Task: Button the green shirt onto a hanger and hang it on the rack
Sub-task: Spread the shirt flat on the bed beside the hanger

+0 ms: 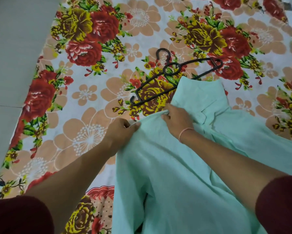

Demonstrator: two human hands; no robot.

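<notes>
A pale green shirt lies spread on a flowered bed sheet, collar pointing away from me. My left hand pinches the shirt's left shoulder edge. My right hand grips the fabric near the collar, with a pink band on its wrist. A black plastic hanger lies flat on the sheet just beyond the collar, and the shirt covers its lower right part. No rack is in view.
The bed's flowered sheet fills most of the view. A grey tiled floor runs along the bed's left edge. My dark red sleeves show at both lower corners.
</notes>
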